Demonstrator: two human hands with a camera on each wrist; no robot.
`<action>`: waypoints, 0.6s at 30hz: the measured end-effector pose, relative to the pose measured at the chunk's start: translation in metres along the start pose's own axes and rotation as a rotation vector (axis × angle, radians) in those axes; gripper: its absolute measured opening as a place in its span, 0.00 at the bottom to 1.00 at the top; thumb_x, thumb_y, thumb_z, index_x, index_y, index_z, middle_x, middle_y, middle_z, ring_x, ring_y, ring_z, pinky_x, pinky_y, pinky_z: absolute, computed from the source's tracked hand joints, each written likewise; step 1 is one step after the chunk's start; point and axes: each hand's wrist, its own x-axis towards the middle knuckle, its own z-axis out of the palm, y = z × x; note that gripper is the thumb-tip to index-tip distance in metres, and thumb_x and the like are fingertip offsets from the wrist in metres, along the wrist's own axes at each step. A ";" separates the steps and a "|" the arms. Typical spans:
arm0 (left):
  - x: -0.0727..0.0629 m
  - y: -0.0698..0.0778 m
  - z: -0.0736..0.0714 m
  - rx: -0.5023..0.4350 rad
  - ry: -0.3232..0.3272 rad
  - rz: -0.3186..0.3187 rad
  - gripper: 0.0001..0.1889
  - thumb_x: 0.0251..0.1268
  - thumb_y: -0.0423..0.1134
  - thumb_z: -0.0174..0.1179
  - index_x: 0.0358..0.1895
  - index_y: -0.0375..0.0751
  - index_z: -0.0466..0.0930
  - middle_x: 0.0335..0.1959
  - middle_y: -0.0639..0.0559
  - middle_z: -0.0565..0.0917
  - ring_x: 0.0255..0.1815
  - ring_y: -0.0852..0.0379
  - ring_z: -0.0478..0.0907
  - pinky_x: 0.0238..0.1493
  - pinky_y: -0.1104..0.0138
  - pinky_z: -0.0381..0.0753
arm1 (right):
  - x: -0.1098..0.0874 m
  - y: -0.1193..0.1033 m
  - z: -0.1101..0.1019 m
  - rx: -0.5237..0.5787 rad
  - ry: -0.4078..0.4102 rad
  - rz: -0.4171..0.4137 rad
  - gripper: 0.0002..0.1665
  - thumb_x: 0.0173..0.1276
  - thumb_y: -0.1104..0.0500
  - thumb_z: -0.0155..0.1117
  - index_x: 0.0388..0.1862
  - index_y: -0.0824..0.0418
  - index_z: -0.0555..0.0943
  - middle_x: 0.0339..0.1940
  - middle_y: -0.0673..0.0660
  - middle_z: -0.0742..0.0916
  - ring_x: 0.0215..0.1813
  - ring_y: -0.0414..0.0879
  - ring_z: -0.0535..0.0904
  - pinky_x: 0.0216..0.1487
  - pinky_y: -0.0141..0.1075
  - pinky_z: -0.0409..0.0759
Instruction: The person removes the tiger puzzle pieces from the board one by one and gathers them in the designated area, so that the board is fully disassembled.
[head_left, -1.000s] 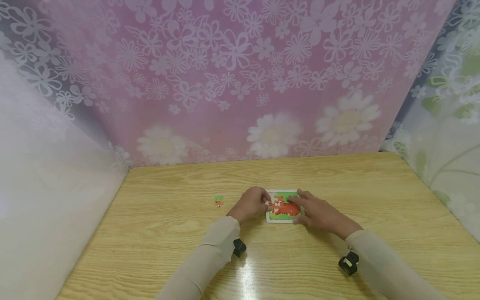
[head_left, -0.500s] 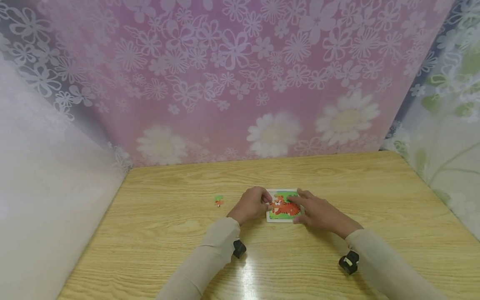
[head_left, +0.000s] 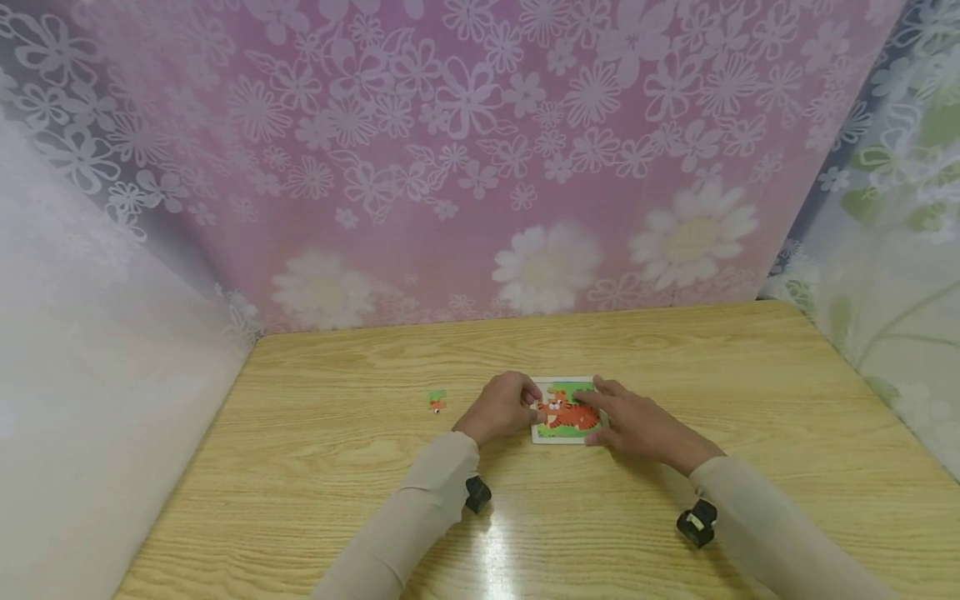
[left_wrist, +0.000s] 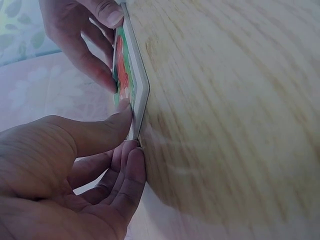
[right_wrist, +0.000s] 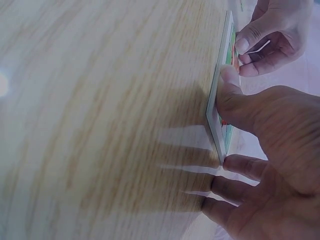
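A small jigsaw puzzle (head_left: 573, 421) with an orange tiger on green lies flat in a white frame on the table. At its left side is my left hand (head_left: 504, 408). The left thumb (left_wrist: 117, 122) presses on the picture, and the curled fingers (left_wrist: 132, 172) meet the frame's edge. My right hand (head_left: 637, 425) holds the right side. Its thumb (right_wrist: 230, 82) touches the near edge, one finger lies on the picture and another reaches the far right corner. A pale gap shows at the picture's upper left. Whether a loose piece is under the left fingers is hidden.
Left of the left hand, loose green and orange puzzle pieces (head_left: 437, 401) lie on the wooden table (head_left: 337, 467). A pink flowered curtain (head_left: 420, 208) hangs behind the table, with pale curtains at both sides. Each wrist carries a black camera (head_left: 697, 523).
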 end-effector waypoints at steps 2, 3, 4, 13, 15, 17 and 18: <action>0.000 0.000 0.000 0.004 0.002 0.002 0.11 0.62 0.36 0.73 0.45 0.38 0.84 0.40 0.50 0.82 0.37 0.59 0.74 0.42 0.67 0.77 | 0.000 0.000 0.000 0.001 0.000 0.000 0.40 0.68 0.49 0.71 0.73 0.63 0.71 0.74 0.79 0.66 0.69 0.73 0.70 0.59 0.65 0.75; -0.001 0.000 0.000 0.005 0.004 0.001 0.11 0.62 0.36 0.73 0.45 0.38 0.84 0.40 0.50 0.82 0.37 0.59 0.74 0.42 0.67 0.77 | 0.000 0.000 0.000 0.000 0.001 0.000 0.40 0.68 0.49 0.71 0.73 0.63 0.71 0.74 0.79 0.66 0.69 0.73 0.70 0.59 0.65 0.75; -0.001 0.001 0.000 0.007 0.006 0.000 0.11 0.62 0.36 0.73 0.45 0.38 0.84 0.40 0.50 0.82 0.37 0.59 0.74 0.42 0.67 0.77 | 0.000 0.000 0.000 0.000 0.001 -0.001 0.40 0.68 0.49 0.71 0.73 0.63 0.71 0.74 0.79 0.66 0.69 0.74 0.70 0.59 0.65 0.75; -0.002 0.003 0.000 0.015 0.039 0.019 0.09 0.64 0.34 0.71 0.44 0.39 0.84 0.40 0.49 0.83 0.39 0.58 0.77 0.44 0.66 0.78 | 0.000 -0.001 -0.001 0.002 0.007 0.000 0.40 0.67 0.50 0.72 0.73 0.64 0.72 0.73 0.80 0.66 0.70 0.74 0.68 0.59 0.65 0.74; -0.003 0.003 0.000 -0.003 0.052 0.019 0.06 0.65 0.32 0.69 0.43 0.39 0.84 0.39 0.51 0.83 0.39 0.59 0.78 0.43 0.66 0.79 | 0.000 -0.001 0.000 0.005 0.005 0.004 0.40 0.67 0.50 0.72 0.73 0.63 0.71 0.74 0.80 0.65 0.70 0.74 0.68 0.60 0.65 0.74; -0.003 0.002 0.000 -0.018 0.061 0.022 0.04 0.67 0.31 0.67 0.42 0.39 0.84 0.37 0.52 0.83 0.38 0.60 0.79 0.42 0.67 0.80 | 0.000 -0.001 0.000 0.010 0.002 0.008 0.40 0.67 0.50 0.72 0.73 0.63 0.71 0.74 0.79 0.65 0.71 0.74 0.67 0.60 0.66 0.73; -0.002 0.002 0.001 -0.023 0.065 0.025 0.03 0.68 0.31 0.66 0.41 0.39 0.84 0.36 0.53 0.83 0.37 0.60 0.79 0.41 0.67 0.80 | 0.000 -0.002 0.000 0.012 0.000 0.011 0.40 0.67 0.50 0.72 0.73 0.63 0.71 0.74 0.79 0.65 0.71 0.74 0.67 0.60 0.66 0.73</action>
